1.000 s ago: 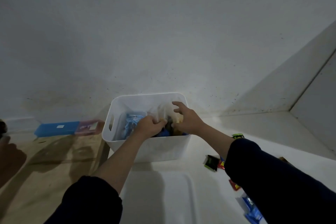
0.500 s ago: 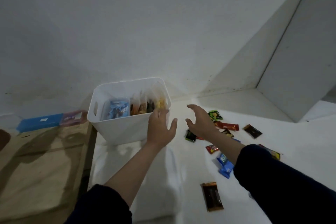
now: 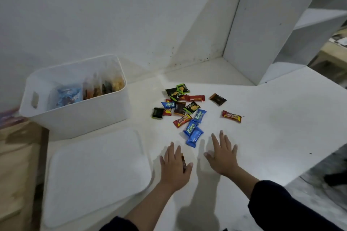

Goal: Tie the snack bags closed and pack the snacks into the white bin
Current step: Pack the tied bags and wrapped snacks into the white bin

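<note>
Left hand [image 3: 174, 165] flat, fingers straight, covering dark glossy bar [image 3: 184, 163]; right hand [image 3: 222, 155] spread wide above smooth white counter [image 3: 272, 137]; crinkly wrappers [image 3: 187, 110] scattered beyond.

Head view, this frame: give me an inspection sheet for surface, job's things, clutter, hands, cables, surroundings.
Surface: white tabletop, bare at right.
Job's things: white plastic bin holding clear snack bags and a blue packet; loose wrapped snacks scattered right of it.
Clutter: flat white lid in front of the bin.
Hands: left hand flat over a dark bar; right hand open beside blue packets.
Cables: nothing seen.
Surroundings: white wall, white shelf unit.
</note>
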A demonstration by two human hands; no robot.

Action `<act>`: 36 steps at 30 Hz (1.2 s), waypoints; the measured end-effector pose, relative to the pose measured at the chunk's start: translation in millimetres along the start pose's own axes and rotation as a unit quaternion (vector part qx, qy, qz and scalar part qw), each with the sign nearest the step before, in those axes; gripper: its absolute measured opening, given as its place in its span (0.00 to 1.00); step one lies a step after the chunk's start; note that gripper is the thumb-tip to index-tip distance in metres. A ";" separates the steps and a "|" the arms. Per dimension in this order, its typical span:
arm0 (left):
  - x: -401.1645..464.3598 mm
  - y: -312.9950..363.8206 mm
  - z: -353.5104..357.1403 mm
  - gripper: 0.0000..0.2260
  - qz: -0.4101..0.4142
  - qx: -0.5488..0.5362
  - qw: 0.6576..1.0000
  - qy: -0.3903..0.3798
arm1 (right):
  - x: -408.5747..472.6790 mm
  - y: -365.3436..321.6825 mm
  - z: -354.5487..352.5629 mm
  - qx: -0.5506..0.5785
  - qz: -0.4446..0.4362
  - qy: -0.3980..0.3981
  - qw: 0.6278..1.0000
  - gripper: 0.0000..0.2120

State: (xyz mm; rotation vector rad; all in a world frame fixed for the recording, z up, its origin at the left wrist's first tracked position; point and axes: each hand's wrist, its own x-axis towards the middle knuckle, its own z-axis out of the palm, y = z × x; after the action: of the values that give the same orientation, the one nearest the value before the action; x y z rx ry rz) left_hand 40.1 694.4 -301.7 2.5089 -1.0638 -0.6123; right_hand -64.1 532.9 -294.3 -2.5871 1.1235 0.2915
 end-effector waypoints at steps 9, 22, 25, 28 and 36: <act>34.1 28.4 41.0 0.40 -0.097 0.076 0.991 0.058 | 30.4 47.3 17.5 0.004 -0.029 -0.021 0.999 0.43; 133.6 25.9 19.0 0.51 -0.187 0.079 0.972 0.115 | 173.6 102.7 -44.7 -0.002 -0.128 -0.044 0.991 0.65; 144.7 13.6 6.4 0.52 -0.181 0.101 0.970 0.131 | 202.0 90.7 -48.9 0.006 -0.149 -0.044 0.988 0.64; 154.5 -1.1 -6.4 0.55 -0.182 0.122 0.966 0.136 | 223.9 71.7 -51.2 -0.005 -0.195 -0.042 0.980 0.63; 178.0 -20.9 -18.4 0.50 -0.144 0.161 0.972 0.088 | 257.2 22.8 -43.0 -0.033 -0.310 -0.008 0.950 0.50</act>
State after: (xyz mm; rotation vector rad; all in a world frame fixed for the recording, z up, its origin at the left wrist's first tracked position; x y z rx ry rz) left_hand 173.2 579.4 -340.8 2.9665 -0.7930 -0.2977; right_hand 94.9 329.3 -336.4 -2.8232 0.2538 0.1997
